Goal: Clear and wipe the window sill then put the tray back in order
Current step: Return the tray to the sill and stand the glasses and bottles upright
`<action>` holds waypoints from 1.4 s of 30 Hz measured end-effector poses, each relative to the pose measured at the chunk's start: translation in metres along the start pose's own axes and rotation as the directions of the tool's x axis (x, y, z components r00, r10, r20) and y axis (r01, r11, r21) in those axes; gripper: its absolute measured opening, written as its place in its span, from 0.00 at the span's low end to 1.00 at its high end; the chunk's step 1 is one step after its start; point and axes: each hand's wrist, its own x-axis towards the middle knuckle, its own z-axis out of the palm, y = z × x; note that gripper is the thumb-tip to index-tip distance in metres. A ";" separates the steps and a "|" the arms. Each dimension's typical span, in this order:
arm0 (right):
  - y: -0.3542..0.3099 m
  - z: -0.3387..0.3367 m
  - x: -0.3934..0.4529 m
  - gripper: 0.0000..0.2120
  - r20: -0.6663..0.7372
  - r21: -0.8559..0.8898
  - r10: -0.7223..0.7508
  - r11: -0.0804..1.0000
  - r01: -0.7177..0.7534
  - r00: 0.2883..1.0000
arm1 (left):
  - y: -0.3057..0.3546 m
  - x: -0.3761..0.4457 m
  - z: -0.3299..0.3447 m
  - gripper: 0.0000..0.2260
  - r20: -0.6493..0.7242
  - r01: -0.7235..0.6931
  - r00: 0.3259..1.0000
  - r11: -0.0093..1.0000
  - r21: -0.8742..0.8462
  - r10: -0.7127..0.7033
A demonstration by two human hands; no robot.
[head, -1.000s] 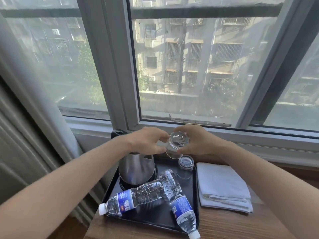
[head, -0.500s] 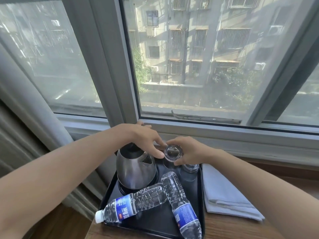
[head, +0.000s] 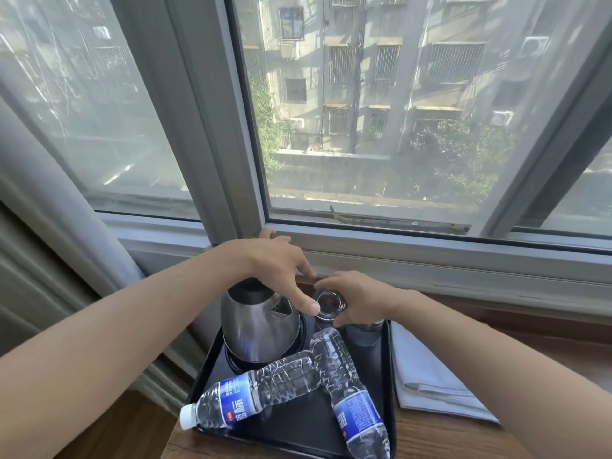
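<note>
While the right hand (head: 359, 298) curls its fingers and thumb round a clear glass (head: 329, 304) at the back of the black tray (head: 205, 369), the left hand (head: 275, 263) hangs above the kettle (head: 260, 326) with its fingers spread and fairly straight, one fingertip touching the rim of that glass and gripping nothing. The glass stands upright, its mouth facing the camera, just right of the kettle's spout. A second glass (head: 364, 336) sits just beside it, to the right and slightly nearer, partly hidden under the right wrist. The steel kettle rests on its round base at the back left of the tray, its dark lid mostly covered by the left hand. Two plastic water bottles lie on their sides in the front half of the tray: the left bottle (head: 251, 397) points its white cap past the tray's front left corner, and the right bottle (head: 349, 392) runs toward the front right edge, the two touching near their bases and forming a V. A folded white cloth (head: 427, 379) lies on the wooden sill (head: 447, 438) just right of the tray, along its edge. Behind the hands runs the grey window frame (head: 212, 134), with a pale curtain (head: 49, 193) at the left and apartment blocks and trees beyond the pane.
</note>
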 end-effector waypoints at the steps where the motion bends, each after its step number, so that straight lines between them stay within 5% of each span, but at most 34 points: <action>1: 0.000 0.000 0.001 0.40 0.009 -0.008 -0.006 1.000 0.007 1.000 | 0.000 -0.001 0.000 0.57 -0.004 -0.004 1.000 1.000 -0.003 0.004; 42: -0.002 0.000 0.023 0.36 0.191 -0.057 -0.099 0.992 0.112 0.976 | 0.000 -0.021 0.000 0.45 -0.108 0.052 0.993 0.997 -0.049 -0.057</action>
